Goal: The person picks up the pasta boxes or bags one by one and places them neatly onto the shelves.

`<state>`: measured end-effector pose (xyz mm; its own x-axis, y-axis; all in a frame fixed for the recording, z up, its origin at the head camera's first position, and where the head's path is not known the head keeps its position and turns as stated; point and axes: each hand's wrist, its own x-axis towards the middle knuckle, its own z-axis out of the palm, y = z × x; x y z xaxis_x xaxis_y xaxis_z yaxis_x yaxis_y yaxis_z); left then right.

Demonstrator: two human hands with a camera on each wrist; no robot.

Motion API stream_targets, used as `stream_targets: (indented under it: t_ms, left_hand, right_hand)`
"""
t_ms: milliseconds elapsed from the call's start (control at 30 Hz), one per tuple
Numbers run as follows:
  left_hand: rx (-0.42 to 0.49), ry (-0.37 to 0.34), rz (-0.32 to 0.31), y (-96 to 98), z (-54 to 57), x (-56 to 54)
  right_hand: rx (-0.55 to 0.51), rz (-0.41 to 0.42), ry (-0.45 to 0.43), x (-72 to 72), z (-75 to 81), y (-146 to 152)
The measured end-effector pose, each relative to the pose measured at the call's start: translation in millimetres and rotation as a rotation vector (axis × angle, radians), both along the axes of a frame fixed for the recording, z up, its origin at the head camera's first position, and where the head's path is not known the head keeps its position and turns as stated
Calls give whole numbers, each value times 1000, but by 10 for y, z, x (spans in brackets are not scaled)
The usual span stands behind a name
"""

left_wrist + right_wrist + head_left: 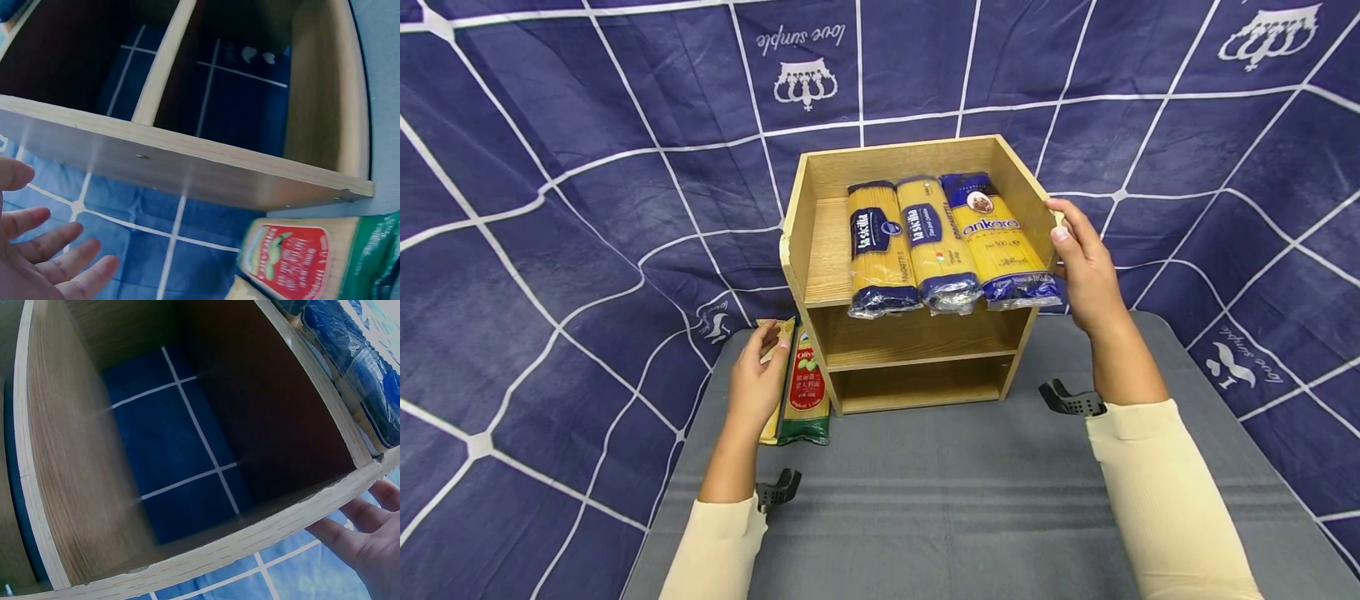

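A wooden shelf unit [917, 360] stands upright, with three bags of spaghetti side by side on its top tier. Two are La Sicilia bags, one on the left [880, 250] and one in the middle [936, 242]; on the right lies a blue and yellow Ankara bag [1000, 242]. My right hand [1086, 267] touches the unit's right side panel near the upper front corner, fingers fairly straight. My left hand [760, 379], fingers loosely spread and holding nothing, hovers left of the unit, partly over a yellow pasta pack [771, 429]. Beside that pack lies a red-labelled spaghetti bag [807, 383].
Below the bags, the unit has two lower compartments [921, 383]. Grey cloth [955, 500] covers the table. Blue white-lined fabric [700, 192] hangs behind and along both sides. Through the unit's open back, the left wrist view shows this fabric.
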<state>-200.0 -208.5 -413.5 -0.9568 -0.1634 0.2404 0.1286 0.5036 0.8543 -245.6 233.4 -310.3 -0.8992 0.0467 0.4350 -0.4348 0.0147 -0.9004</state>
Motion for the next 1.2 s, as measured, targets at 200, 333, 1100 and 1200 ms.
stream_targets:
  t_ms: [200, 333, 1100, 1200]
  left_hand:
    - [-3, -78, 0, -8, -182, -1]
    - [-22, -118, -2, -23, -313, -12]
    - [-153, -387, 20, -45, -984, -18]
    - [-170, -387, 44, -44, -1036, -6]
  right_hand:
    - [10, -16, -7, 8, 10, -11]
    - [-5, -15, -3, 7, 6, -18]
    - [-37, -1, 2, -6, -18, -19]
    - [-33, -6, -5, -6, -12, -19]
